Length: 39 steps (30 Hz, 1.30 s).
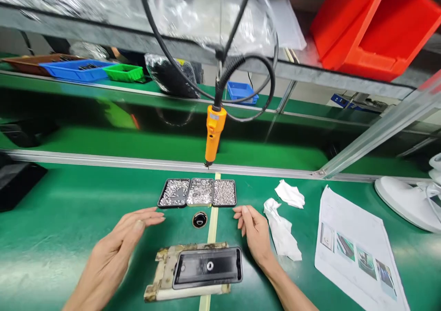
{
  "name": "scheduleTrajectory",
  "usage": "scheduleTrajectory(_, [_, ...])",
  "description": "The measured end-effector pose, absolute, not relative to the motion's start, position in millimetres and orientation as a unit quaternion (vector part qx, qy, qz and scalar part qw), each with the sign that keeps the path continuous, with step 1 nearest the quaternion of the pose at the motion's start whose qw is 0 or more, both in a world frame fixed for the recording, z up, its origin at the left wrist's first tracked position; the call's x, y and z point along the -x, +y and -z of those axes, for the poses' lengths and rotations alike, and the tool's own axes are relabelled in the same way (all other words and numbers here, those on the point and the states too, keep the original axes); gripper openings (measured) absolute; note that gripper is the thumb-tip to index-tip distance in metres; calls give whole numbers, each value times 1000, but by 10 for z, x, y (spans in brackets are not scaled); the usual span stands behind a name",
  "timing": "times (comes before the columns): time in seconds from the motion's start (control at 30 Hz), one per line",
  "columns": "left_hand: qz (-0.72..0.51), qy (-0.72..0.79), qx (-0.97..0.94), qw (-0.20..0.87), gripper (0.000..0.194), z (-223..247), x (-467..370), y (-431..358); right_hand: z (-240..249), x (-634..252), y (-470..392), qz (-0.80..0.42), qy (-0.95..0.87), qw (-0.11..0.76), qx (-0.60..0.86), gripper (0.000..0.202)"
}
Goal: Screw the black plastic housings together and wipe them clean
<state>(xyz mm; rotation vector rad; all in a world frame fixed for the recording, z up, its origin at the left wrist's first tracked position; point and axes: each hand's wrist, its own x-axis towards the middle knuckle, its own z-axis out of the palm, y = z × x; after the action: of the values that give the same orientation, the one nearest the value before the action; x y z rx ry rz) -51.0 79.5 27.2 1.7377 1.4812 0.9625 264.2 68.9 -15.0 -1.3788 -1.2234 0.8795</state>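
Observation:
My left hand [115,251] is open at the left, its fingers stretched toward the small trays and holding nothing. At the right, my right hand [254,232] has loosely bent fingers, somewhat apart, with nothing visible in them, just below the right tray. Between my hands, a black rectangular plastic housing [196,269] with a small ring [210,266] at its middle lies on a worn, taped pad [165,274]. Above it is a round dark part with a shiny rim [200,219]. Small metal parts fill the left tray [165,205], middle tray [189,202] and right tray [234,201].
An orange electric screwdriver [214,134] hangs over the trays from a coiled cable. White crumpled wipes [282,230] and a printed sheet [351,219] lie at right, near a white lamp base [396,200]. A red bin [347,31] sits on the shelf [113,31] above.

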Motion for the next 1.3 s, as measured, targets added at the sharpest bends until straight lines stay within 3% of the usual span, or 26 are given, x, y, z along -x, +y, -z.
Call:
scheduleTrajectory(0.3, [-458, 556, -637, 274, 32, 179, 389, 824, -413, -2549, 1218, -286, -554, 558, 548, 39])
scheduleTrajectory(0.53, [-388, 514, -749, 156, 27, 4, 434, 1181, -855, -2071, 2053, -273, -590, 576, 496, 71])
scheduleTrajectory(0.73, [-276, 496, -811, 142, 15, -171, 340, 1804, -818, -1913, 2182, -295, -583, 573, 496, 41])
scheduleTrajectory(0.83, [-238, 489, -828, 137, 15, -144, 261, 1944, -804, -1971, 2087, -300, -575, 579, 495, 36])
scheduleTrajectory(1.1, [-268, 489, -808, 191, 24, -227, 172, 1985, -908, -2149, 1812, -343, -544, 599, 477, 42])
scheduleTrajectory(1.3, [-365, 516, -709, 314, 29, -381, 88, 1469, -1019, -2247, 1624, -415, -534, 618, 400, 38])
